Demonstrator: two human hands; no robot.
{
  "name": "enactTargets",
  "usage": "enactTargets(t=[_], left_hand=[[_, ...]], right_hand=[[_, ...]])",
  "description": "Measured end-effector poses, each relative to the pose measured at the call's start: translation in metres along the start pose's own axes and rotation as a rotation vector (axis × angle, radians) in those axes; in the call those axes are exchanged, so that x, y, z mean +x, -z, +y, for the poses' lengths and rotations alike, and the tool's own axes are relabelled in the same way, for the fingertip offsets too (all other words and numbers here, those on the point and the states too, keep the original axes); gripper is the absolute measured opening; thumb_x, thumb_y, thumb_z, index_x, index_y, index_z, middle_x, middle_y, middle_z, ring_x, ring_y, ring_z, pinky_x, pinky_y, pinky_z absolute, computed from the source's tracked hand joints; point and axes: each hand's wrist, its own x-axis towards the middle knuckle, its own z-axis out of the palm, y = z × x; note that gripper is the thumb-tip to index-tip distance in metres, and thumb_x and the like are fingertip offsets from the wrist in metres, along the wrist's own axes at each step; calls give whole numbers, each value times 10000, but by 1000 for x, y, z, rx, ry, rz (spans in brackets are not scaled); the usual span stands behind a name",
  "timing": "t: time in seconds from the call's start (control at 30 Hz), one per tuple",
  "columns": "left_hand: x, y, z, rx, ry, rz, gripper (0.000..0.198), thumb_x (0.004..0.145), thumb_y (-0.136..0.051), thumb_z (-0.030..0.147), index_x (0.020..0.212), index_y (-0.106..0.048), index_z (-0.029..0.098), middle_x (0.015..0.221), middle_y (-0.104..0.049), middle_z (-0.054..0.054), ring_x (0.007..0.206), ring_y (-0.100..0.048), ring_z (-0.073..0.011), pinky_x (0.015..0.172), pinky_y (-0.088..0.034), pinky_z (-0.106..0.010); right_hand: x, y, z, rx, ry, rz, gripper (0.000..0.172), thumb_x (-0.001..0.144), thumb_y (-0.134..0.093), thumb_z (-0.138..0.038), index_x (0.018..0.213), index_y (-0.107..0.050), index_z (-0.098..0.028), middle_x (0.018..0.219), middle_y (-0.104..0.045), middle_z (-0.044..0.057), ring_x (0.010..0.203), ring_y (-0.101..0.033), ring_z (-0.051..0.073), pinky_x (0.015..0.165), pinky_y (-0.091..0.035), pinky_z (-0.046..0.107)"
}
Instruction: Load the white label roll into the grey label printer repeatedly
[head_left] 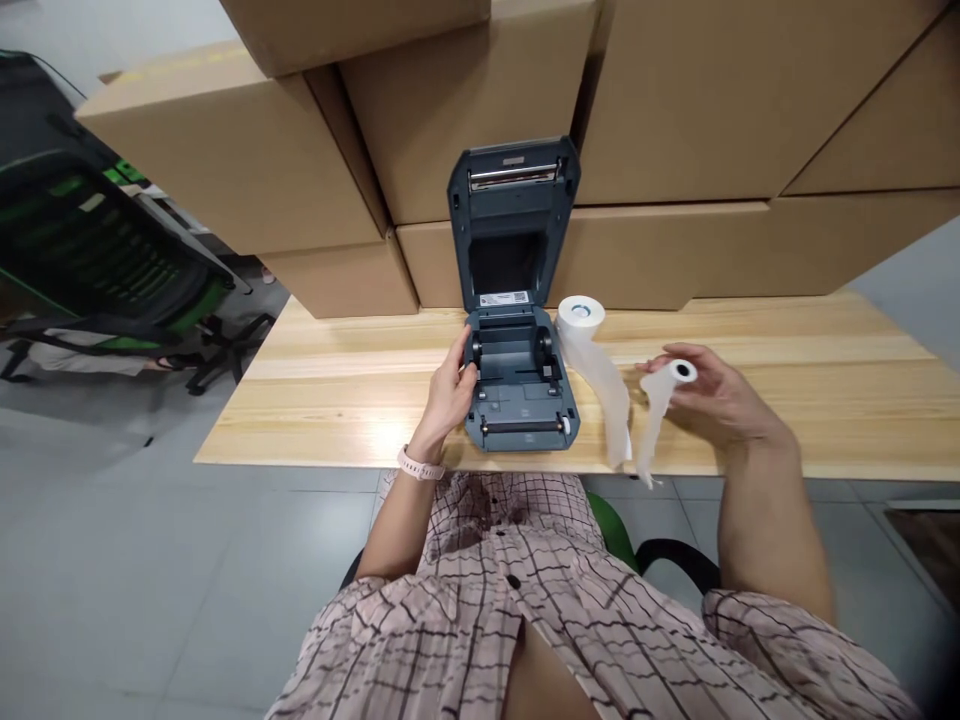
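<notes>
A dark grey label printer (517, 380) stands on the table with its lid (512, 225) raised and its inner bay bare. My left hand (450, 390) grips the printer's left side, thumb at the rim near the roll holder. Close to the printer's right side stands a large white label roll (580, 315), its loose strip (611, 400) trailing toward the front edge. My right hand (705, 395), to the right of that strip, holds a small thin roll of white paper (660, 390) with a dark hollow core. The small roll's torn tail dangles past the table edge.
Cardboard boxes (675, 100) are stacked along the back of the wooden table (825, 400), right behind the raised lid. A black and green office chair (97, 240) stands on the left, where part of another person's leg (90, 355) shows.
</notes>
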Motion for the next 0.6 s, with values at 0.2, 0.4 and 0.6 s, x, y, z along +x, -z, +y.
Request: enactTargets(t=[0.2,0.4,0.6], left_hand=[[0,-1,0,5,12,7,573,967,-633,307,1537,-576,301,1661,-560,-84,1566,-502,-301,1358,-305,-573],[0,0,1,14,8,18,554,936,-653,272,1489,-624,278,1630,-589,-93,1557,-509,-310,1357,-309,-561],[5,1,1,48,-4,-8,595,928,-694,283,1516,-602,315,1585,-633,-68,1491,-578,-318,1319,-385,-569]], right_hand=[[16,-20,5,-131,-141,-87,573,746,-953,-476,1243,-725,-304,1228,-789,109,1168,-750,303,1000,-643,483],[4,2,3,-88,-120,-123,720,779,-923,-437,1445,-654,-388,1539,-672,115,1447,-623,349,1113,-594,548],[79,24,-13,-123,85,44,785,769,-929,-338,1477,-594,-380,1495,-696,163,1357,-690,285,1098,-579,491]])
